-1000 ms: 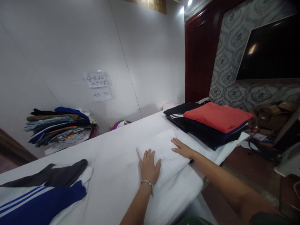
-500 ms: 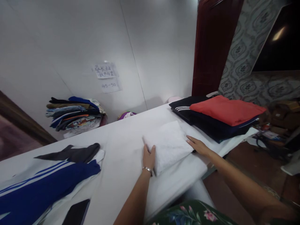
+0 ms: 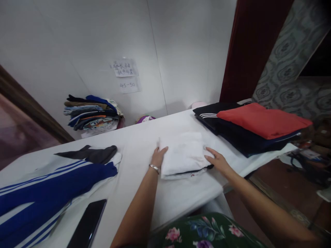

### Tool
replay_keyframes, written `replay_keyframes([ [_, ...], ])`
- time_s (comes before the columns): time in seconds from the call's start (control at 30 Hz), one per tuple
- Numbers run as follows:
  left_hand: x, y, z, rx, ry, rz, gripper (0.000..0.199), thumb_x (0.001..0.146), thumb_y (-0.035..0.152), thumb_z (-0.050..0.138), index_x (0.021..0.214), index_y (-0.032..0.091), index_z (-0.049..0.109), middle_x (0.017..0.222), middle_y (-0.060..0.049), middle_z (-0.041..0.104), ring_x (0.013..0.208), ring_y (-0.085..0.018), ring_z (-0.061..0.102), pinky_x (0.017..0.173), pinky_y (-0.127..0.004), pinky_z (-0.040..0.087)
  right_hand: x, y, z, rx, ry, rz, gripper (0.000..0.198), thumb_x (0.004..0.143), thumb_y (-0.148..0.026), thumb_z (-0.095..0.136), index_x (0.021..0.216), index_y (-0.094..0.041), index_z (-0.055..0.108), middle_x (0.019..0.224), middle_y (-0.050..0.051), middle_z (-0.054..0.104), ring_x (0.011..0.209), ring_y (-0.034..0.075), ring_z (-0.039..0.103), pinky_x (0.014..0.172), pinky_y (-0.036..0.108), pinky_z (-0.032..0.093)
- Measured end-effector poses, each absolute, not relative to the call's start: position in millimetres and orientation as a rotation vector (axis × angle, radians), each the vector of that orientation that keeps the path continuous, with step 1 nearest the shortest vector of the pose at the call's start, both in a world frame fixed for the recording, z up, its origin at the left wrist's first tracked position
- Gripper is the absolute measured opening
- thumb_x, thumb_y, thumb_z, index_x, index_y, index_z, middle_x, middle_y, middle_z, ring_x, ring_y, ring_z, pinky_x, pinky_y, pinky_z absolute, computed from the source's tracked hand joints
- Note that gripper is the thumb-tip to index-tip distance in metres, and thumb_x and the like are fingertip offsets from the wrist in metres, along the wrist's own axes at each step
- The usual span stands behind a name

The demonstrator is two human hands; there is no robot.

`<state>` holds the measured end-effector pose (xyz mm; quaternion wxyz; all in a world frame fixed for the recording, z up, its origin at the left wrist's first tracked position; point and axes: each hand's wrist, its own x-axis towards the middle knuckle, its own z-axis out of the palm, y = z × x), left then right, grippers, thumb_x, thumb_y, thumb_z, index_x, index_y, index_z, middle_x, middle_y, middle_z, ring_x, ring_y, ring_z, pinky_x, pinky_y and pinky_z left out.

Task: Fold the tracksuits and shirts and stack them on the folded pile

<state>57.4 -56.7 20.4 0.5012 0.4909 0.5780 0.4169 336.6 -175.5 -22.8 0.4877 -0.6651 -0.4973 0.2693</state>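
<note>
Nearest the viewer lies the wearer's green floral clothing [image 3: 207, 230], with a dark phone [image 3: 88, 224] to its left on the white table [image 3: 131, 203]. A blue-and-white striped garment [image 3: 57, 184] spreads beyond the phone. At centre, a folded white garment [image 3: 183, 153] lies flat near the table's front edge, between the two hands. The left hand [image 3: 158, 157], braceleted at the wrist, is loosely open at the garment's left edge, thumb parted from fingers; the right hand [image 3: 217, 161], likewise part-open, touches the right edge, clasping nothing. Farther right, a red garment [image 3: 263, 120] tops dark folded clothing [image 3: 238, 139]. Beyond the table's far edge, at left, rises a clothes pile [image 3: 93, 115].
</note>
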Motion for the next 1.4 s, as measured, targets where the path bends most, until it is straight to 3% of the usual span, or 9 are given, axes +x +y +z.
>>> replay_keyframes([
  [0.17, 19.3, -61.7, 11.9, 1.132, 1.497, 0.851, 0.077, 0.073, 0.04, 0.069, 0.136, 0.01, 0.038, 0.128, -0.019, 0.055, 0.107, -0.026, 0.06, 0.091, -0.035, 0.048, 314.6, -198.0, -33.8, -1.685, -1.458, 0.584, 0.058, 0.081, -0.052, 0.05, 0.129, -0.02, 0.053, 0.134, 0.007, 0.053, 0.124, 0.025, 0.048, 0.106, 0.042, 0.037],
  [0.27, 16.1, -71.4, 7.7, 1.302, 1.652, 0.795, 0.078, 0.077, 0.046, 0.063, 0.139, 0.01, 0.034, 0.132, -0.019, 0.052, 0.114, -0.026, 0.056, 0.098, -0.036, 0.042, 322.4, -199.8, -22.9, -1.83, -1.69, 0.466, 0.06, 0.083, -0.053, 0.046, 0.133, -0.021, 0.05, 0.14, 0.008, 0.045, 0.131, 0.028, 0.039, 0.107, 0.044, 0.036],
  [0.4, 30.2, -87.9, 14.0, 1.872, 1.766, 0.847, 0.067, 0.084, 0.044, 0.052, 0.14, 0.011, 0.033, 0.146, -0.016, 0.035, 0.134, -0.025, 0.034, 0.11, -0.038, 0.029, 314.3, -176.9, 13.7, -1.836, -1.889, 0.142, 0.062, 0.086, -0.052, 0.043, 0.138, -0.019, 0.043, 0.151, 0.009, 0.027, 0.139, 0.029, 0.024, 0.11, 0.045, 0.028],
  [0.5, 46.4, -102.2, 15.7, 2.337, 1.721, 0.781, 0.062, 0.087, 0.046, 0.047, 0.139, 0.015, 0.037, 0.152, -0.012, 0.025, 0.14, -0.026, 0.019, 0.113, -0.046, 0.02, 282.5, -139.7, 39.2, -1.705, -2.047, 0.103, 0.061, 0.089, -0.052, 0.038, 0.14, -0.019, 0.038, 0.152, 0.01, 0.023, 0.141, 0.026, 0.018, 0.111, 0.046, 0.023],
  [0.67, 60.5, -114.4, 2.1, 2.628, 1.667, 0.535, 0.061, 0.088, 0.05, 0.041, 0.141, 0.019, 0.037, 0.151, -0.009, 0.027, 0.14, -0.027, 0.019, 0.112, -0.054, 0.017, 245.5, -65.9, 43.2, -1.678, -2.339, 0.197, 0.066, 0.089, -0.059, 0.033, 0.142, -0.018, 0.035, 0.153, 0.011, 0.021, 0.142, 0.027, 0.01, 0.111, 0.052, 0.011],
  [0.9, 59.6, -115.7, -3.4, 2.671, 1.633, 0.488, 0.058, 0.089, 0.048, 0.037, 0.139, 0.017, 0.04, 0.15, -0.008, 0.031, 0.14, -0.026, 0.02, 0.112, -0.055, 0.014, 262.4, -26.4, 4.9, -1.966, -2.33, 0.284, 0.069, 0.089, -0.062, 0.027, 0.136, -0.014, 0.043, 0.147, 0.014, 0.035, 0.137, 0.028, 0.027, 0.109, 0.048, 0.017],
  [1.13, 62.0, -116.6, -1.8, 2.606, 1.62, 0.495, 0.059, 0.089, 0.048, 0.039, 0.139, 0.018, 0.04, 0.15, -0.009, 0.029, 0.14, -0.029, 0.018, 0.11, -0.059, 0.015, 280.1, -28.0, 1.1, -2.019, -2.26, 0.238, 0.068, 0.088, -0.064, 0.026, 0.135, -0.019, 0.044, 0.15, 0.01, 0.03, 0.14, 0.03, 0.018, 0.109, 0.053, 0.013],
  [1.4, 63.3, -116.8, -3.2, 2.555, 1.562, 0.583, 0.057, 0.088, 0.046, 0.044, 0.139, 0.02, 0.04, 0.15, -0.009, 0.03, 0.14, -0.029, 0.019, 0.11, -0.061, 0.012, 296.2, -26.8, -5.4, -2.121, -2.073, 0.418, 0.059, 0.088, -0.06, 0.033, 0.135, -0.027, 0.044, 0.153, 0.004, 0.024, 0.141, 0.031, 0.013, 0.109, 0.058, 0.012],
])
